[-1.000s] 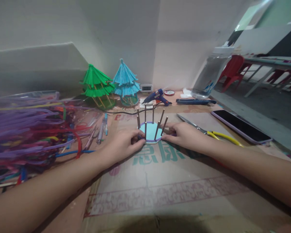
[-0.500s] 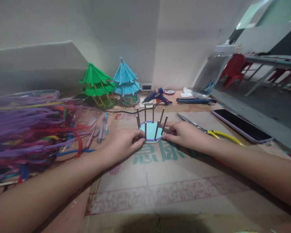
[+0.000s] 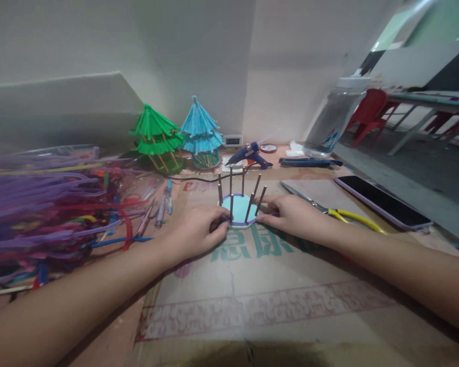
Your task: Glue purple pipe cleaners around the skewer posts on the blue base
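On cardboard (image 3: 260, 278), two nearly closed hands (image 3: 199, 229) pinch a purple strip (image 3: 240, 223) edging one eight-stick disc (image 3: 240, 208).

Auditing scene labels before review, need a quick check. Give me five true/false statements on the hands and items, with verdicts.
1. The left hand and right hand are both at the edge of the light blue base. True.
2. The scissors lie left of the left hand. False: the scissors lie on the right hand's side.
3. The glue gun is in the right hand. False: the glue gun lies beyond the light blue base, apart from both hands.
4. The green model stands left of the blue model. True.
5. The phone shows a dark screen. True.
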Tool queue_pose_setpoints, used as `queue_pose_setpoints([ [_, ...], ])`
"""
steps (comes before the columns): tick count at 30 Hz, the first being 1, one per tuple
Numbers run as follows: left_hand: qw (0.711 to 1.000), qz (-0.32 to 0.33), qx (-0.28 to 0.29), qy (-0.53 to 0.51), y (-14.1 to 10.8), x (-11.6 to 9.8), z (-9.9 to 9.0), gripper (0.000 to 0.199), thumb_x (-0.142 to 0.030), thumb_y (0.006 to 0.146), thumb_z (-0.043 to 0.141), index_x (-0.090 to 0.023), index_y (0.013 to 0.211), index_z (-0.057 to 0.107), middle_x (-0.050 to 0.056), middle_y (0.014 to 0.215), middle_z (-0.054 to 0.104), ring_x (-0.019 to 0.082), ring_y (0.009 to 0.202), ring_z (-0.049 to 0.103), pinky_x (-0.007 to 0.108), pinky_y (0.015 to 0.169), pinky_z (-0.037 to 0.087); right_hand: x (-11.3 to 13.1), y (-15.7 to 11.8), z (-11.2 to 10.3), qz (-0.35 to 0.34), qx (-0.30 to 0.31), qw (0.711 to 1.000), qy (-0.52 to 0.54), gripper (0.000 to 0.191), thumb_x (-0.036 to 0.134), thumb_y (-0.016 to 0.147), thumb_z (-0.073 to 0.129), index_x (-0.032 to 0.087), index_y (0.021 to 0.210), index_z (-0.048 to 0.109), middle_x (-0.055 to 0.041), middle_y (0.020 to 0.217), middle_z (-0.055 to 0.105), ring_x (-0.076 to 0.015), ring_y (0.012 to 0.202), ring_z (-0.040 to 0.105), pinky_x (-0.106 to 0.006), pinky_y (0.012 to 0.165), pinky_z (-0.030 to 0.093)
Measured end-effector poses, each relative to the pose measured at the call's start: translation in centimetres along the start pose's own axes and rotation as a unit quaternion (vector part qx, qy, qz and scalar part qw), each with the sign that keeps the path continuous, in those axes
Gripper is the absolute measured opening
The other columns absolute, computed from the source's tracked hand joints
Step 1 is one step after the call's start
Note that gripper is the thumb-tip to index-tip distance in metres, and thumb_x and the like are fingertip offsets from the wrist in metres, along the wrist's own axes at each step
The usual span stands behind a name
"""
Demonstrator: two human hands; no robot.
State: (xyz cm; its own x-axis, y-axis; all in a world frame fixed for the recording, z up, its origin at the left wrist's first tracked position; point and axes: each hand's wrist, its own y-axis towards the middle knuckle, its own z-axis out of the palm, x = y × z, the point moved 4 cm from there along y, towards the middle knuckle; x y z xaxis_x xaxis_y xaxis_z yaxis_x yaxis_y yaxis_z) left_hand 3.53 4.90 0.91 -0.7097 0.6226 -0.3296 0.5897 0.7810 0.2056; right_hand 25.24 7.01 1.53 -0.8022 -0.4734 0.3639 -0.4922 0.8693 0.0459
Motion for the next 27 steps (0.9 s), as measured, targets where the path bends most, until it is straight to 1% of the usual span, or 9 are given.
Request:
queue_pose_setpoints([
  [2,1.0,-0.005,0.0,0.002,0.13,-0.15,-0.04,0.022,-0.028,0.093,0.053,-0.018,0.1,0.072,0.006,0.086,0.074,0.02,0.077,0.066,0.03,0.071,0.048,-0.02,0.01,0.02,0.0,-0.003,1.0,-0.005,0.034,0.043,0.09,0.061,0.018,0.11,0.072,0.0007,0.064,0.06,-0.0139,0.055,0.046,-0.027,0.056,0.027],
  [4,1.0,-0.007,0.001,0.004,0.25,-0.23,-0.06,0.021,-0.027,0.093,0.053,-0.018,0.097,0.072,0.006,0.086,0.074,0.02,0.078,0.066,0.03,0.071,0.048,-0.06,0.04,0.03,0.005,-0.005,1.0,-0.009,0.036,0.043,0.09,0.061,0.018,0.113,0.072,0.0011,0.063,0.06,-0.0136,0.053,0.044,-0.027,0.056,0.027],
  [8,1.0,-0.003,0.009,0.009,0.32,-0.1,0.01,0.022,-0.028,0.095,0.052,-0.019,0.1,0.072,0.006,0.092,0.075,0.021,0.082,0.068,0.031,0.074,0.05,-0.09,0.09,0.1,0.013,0.002,1.0,-0.005,0.045,0.045,0.09,0.062,0.017,0.126,0.069,0.0018,0.062,0.059,-0.0133,0.052,0.042,-0.027,0.056,0.027],
  [13,1.0,-0.007,0.016,0.006,0.25,0.11,0.12,0.023,-0.028,0.096,0.051,-0.018,0.102,0.071,0.007,0.096,0.076,0.022,0.086,0.068,0.033,0.077,0.051,-0.08,0.09,0.06,0.013,0.002,1.0,-0.004,0.045,0.044,0.09,0.062,0.018,0.126,0.069,0.0016,0.063,0.059,-0.0135,0.053,0.043,-0.027,0.056,0.027],
  [17,1.0,-0.004,0.015,-0.003,0.24,-0.04,0.08,0.023,-0.027,0.096,0.051,-0.018,0.103,0.071,0.007,0.093,0.075,0.021,0.081,0.067,0.031,0.073,0.049,0.02,0.08,0.0,0.007,-0.001,1.0,-0.002,0.043,0.043,0.09,0.062,0.018,0.124,0.07,0.0018,0.063,0.058,-0.0135,0.053,0.044,-0.026,0.056,0.027],
  [22,1.0,-0.005,0.01,-0.005,0.33,-0.12,-0.06,0.02,-0.026,0.093,0.054,-0.018,0.098,0.071,0.004,0.083,0.073,0.018,0.072,0.065,0.028,0.066,0.046,0.08,-0.01,-0.01,0.012,0.004,1.0,0.003,0.044,0.044,0.09,0.062,0.019,0.125,0.069,0.0023,0.062,0.058,-0.0135,0.053,0.044,-0.027,0.056,0.027],
  [25,1.0,-0.001,0.017,-0.002,0.34,-0.13,-0.06,0.02,-0.029,0.094,0.054,-0.019,0.096,0.071,0.004,0.083,0.073,0.018,0.073,0.065,0.027,0.063,0.043,0.12,-0.04,-0.02,0.01,0.007,1.0,0.002,0.04,0.043,0.09,0.062,0.019,0.122,0.07,0.0027,0.06,0.056,-0.0131,0.053,0.043,-0.026,0.056,0.026],
  [27,1.0,-0.003,0.019,0.003,0.32,-0.08,-0.03,0.02,-0.029,0.095,0.054,-0.019,0.095,0.071,0.004,0.085,0.074,0.019,0.075,0.066,0.027,0.063,0.043,0.17,-0.03,-0.05,0.011,0.01,1.0,0.002,0.041,0.041,0.091,0.062,0.019,0.125,0.069,0.0032,0.06,0.055,-0.0128,0.053,0.044,-0.026,0.056,0.026],
])
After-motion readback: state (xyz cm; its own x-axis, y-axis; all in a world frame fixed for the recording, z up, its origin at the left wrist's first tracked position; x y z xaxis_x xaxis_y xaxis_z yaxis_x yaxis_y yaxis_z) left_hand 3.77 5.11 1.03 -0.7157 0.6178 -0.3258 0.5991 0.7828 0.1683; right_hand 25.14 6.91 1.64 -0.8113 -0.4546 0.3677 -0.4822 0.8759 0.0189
